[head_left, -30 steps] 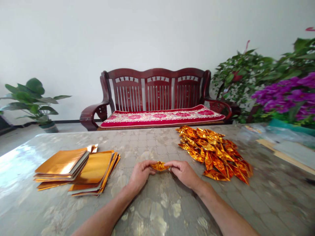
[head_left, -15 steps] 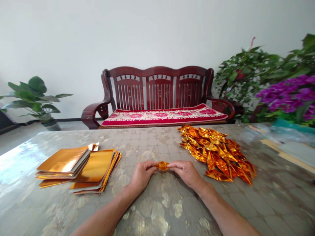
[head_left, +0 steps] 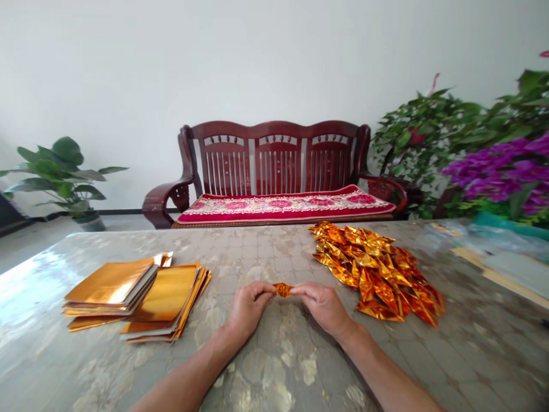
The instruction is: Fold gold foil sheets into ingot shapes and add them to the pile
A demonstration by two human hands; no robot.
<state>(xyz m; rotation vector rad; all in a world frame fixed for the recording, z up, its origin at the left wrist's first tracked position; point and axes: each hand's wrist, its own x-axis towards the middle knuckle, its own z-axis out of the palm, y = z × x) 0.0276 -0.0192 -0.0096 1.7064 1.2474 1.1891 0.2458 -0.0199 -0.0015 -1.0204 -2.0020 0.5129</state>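
Observation:
Between my hands is a small folded gold foil paper ingot (head_left: 283,289), pinched at both pointed ends. My left hand (head_left: 252,304) grips its left tip between thumb and fingers, and my right hand (head_left: 321,303) grips the right tip the same way. Much of each tip is hidden by the fingers. To the right lies a pile of folded gold foil ingots (head_left: 377,266), shiny and pointed. Over on the left, flat gold foil sheets (head_left: 111,280) are stacked, with a second overlapping stack of sheets (head_left: 169,292) beside them.
The table (head_left: 266,372) has a patterned, glossy cover. Plastic bags (head_left: 484,237) and pale flat boards (head_left: 514,272) lie at its right side. Beyond stands a dark red wooden bench (head_left: 274,163) with a floral cushion. Potted plants (head_left: 71,171) and purple flowers (head_left: 501,166) flank it.
The view has tilted up slightly, so the bench and table sit a little lower. Both hands still pinch the foil ingot, which looks slightly flatter from this angle.

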